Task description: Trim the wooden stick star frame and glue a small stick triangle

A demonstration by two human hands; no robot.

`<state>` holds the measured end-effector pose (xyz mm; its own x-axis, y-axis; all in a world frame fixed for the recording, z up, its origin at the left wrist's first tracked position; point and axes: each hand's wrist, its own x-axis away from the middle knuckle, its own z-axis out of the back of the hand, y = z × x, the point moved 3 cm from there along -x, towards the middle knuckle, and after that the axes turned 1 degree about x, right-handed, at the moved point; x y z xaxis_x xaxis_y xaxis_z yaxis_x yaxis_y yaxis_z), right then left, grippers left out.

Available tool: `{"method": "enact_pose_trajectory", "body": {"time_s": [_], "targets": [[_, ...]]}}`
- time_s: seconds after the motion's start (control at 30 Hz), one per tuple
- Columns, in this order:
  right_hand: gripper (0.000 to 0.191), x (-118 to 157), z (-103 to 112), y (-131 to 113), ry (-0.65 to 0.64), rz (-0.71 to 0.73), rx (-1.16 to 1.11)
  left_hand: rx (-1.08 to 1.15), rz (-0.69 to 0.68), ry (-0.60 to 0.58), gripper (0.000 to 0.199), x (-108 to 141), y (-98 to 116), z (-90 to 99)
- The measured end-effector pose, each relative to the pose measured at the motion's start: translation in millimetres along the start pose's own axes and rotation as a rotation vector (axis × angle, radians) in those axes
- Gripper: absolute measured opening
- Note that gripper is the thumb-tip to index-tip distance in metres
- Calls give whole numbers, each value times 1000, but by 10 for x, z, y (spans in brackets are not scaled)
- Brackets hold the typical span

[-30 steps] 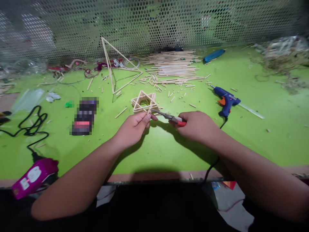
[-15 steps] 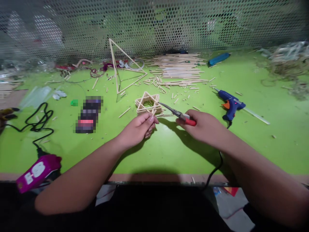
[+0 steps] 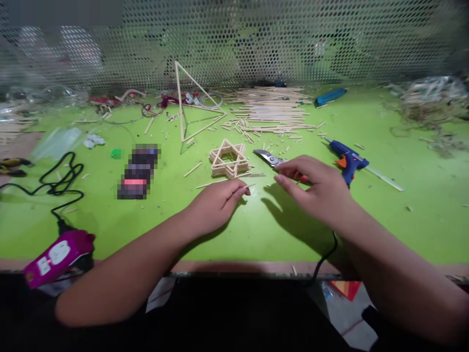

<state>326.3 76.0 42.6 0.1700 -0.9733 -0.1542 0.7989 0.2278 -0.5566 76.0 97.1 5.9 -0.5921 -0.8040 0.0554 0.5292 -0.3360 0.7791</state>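
Observation:
My left hand (image 3: 223, 203) is closed, pinching a thin wooden stick (image 3: 250, 186) whose tip sticks out past the fingertips. Just behind the hand stands a six-pointed star (image 3: 230, 161) built of stacked wooden sticks. Another length of stick (image 3: 208, 184) shows at the back of that hand; whether it is the same piece I cannot tell. My right hand (image 3: 311, 188) hovers with thumb and forefinger apart over a pair of pruning shears (image 3: 271, 158). The shears' blades point to the far left, and their red handles are partly hidden under the fingers.
A blue glue gun (image 3: 348, 159) lies at the right. Behind the star are a stick triangle frame (image 3: 181, 107) and a pile of sticks (image 3: 273, 110). Left are a phone (image 3: 138, 171), a black cable (image 3: 54, 190) and a magenta device (image 3: 60, 256). A perforated screen (image 3: 234, 44) stands behind.
The right hand has loosened from the shears, which lie slightly farther right. The left hand has drawn a little away from the star, its stick now pointing right.

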Motion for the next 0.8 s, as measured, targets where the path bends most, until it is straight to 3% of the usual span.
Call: {"method": "enact_pose_trajectory", "body": {"time_s": [0.17,0.57,0.63,0.8], "targets": [[32,49,-184,-132,-219,-17,-456,-84,-99,-52,43,17,71,-54],[32,-13,-382,16,-323,-170,-872,26,-195,-66,39,28,87,-54],[25,-8,-383,5,-249,-110,-797,18,-163,-39,38,17,83,-59],[9,94,-298,-174,153,282,-349,-14,-51,11,36,40,110,-108]]}}
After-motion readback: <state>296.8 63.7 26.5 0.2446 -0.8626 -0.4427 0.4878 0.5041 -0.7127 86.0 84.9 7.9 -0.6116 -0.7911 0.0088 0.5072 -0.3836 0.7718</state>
